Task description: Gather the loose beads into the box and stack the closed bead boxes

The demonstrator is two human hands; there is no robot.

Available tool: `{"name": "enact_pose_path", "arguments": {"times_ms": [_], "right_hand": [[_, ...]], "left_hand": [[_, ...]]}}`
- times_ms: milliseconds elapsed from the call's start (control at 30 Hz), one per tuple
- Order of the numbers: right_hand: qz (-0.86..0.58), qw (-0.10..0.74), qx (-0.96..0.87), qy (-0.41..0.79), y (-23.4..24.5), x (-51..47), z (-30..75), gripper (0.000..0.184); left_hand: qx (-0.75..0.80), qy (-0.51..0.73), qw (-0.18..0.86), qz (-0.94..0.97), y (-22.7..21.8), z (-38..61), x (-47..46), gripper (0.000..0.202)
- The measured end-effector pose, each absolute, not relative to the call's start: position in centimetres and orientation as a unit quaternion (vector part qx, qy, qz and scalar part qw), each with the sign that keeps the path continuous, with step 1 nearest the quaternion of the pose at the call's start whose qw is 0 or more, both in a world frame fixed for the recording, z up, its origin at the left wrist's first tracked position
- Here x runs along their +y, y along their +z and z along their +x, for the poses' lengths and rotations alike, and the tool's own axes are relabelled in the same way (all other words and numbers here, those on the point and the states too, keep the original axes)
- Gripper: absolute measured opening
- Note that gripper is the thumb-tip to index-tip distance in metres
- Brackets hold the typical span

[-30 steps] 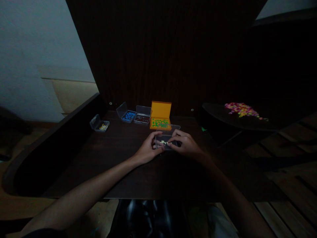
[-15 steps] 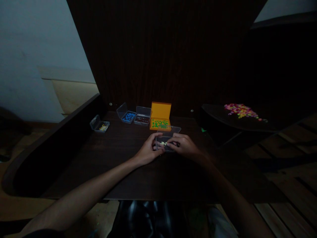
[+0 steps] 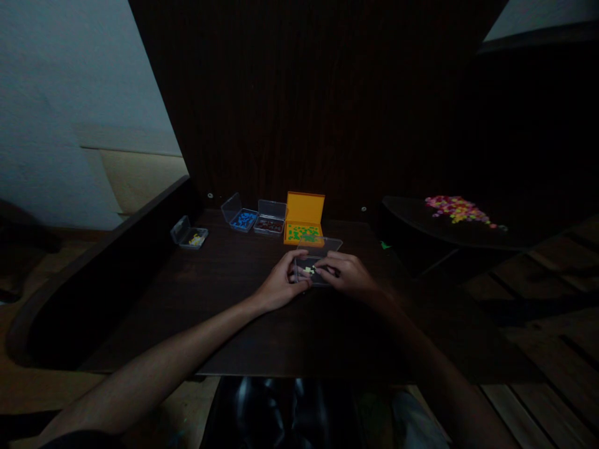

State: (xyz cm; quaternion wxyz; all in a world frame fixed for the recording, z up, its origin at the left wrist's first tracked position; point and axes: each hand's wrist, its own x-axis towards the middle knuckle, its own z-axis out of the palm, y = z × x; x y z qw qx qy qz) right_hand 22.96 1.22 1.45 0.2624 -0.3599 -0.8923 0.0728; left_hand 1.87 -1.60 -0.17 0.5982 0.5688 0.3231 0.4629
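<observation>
A clear plastic box point(image 3: 322, 284) with its lid point(image 3: 330, 245) raised is held low over the dark desk. My left hand point(image 3: 282, 284) wraps around its left side, thumb at the front edge and other fingers behind and beneath. Inside are several small pale yellow pieces point(image 3: 307, 270). My right hand point(image 3: 350, 274) reaches in from the right, thumb and forefinger pinched beside those pieces. Whatever lies between these fingertips is too small and dim to make out.
Behind stand an orange box point(image 3: 304, 209) with green pieces, a clear box point(image 3: 270, 226) with dark red bits and another point(image 3: 243, 219) with blue ones. A small box point(image 3: 191, 237) of yellow pieces is left. Colourful beads point(image 3: 458, 209) are heaped on the right-hand shelf.
The fingertips of my right hand have shifted slightly among the pale yellow pieces, which look a little more spread. My left hand keeps its hold on the box.
</observation>
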Motion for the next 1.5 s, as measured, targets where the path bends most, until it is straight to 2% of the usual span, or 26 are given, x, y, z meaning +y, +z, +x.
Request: {"name": "enact_pose_path", "arguments": {"times_ms": [100, 300, 400, 533, 700, 833, 1133, 1500], "right_hand": [[-0.364, 0.276, -0.887, 0.062, 1.6, 1.1, 22.8, 0.015], [-0.369, 0.371, -0.851, 0.049, 2.5, 0.6, 22.3, 0.015], [-0.37, 0.388, -0.843, 0.047, 2.6, 0.5, 22.4, 0.013], [-0.357, 0.33, -0.871, 0.069, 1.9, 0.7, 22.6, 0.011], [-0.366, 0.223, -0.899, 0.09, 0.6, 1.0, 22.6, 0.012], [-0.383, 0.187, -0.901, 0.085, -0.1, 1.1, 22.4, 0.01], [-0.335, 0.23, -0.902, 0.148, -0.6, 0.4, 21.4, 0.006], [-0.367, 0.262, -0.885, 0.117, -2.3, -0.5, 19.9, 0.017]], "left_hand": [[0.325, 0.464, 0.599, 0.566, -0.1, 1.9, -1.6, 0.059], [0.346, 0.473, 0.585, 0.56, -0.2, 1.5, -0.8, 0.059], [0.365, 0.493, 0.565, 0.552, -0.4, 0.8, 0.1, 0.063], [0.41, 0.514, 0.521, 0.545, -0.5, -0.5, 1.5, 0.068], [0.453, 0.546, 0.476, 0.519, -0.2, -1.7, 2.7, 0.061], [0.463, 0.547, 0.469, 0.516, -0.3, -2.0, 3.0, 0.062], [0.453, 0.536, 0.479, 0.528, -0.2, -1.6, 2.6, 0.061], [0.464, 0.544, 0.459, 0.527, -0.7, -1.9, 3.3, 0.06]]}}
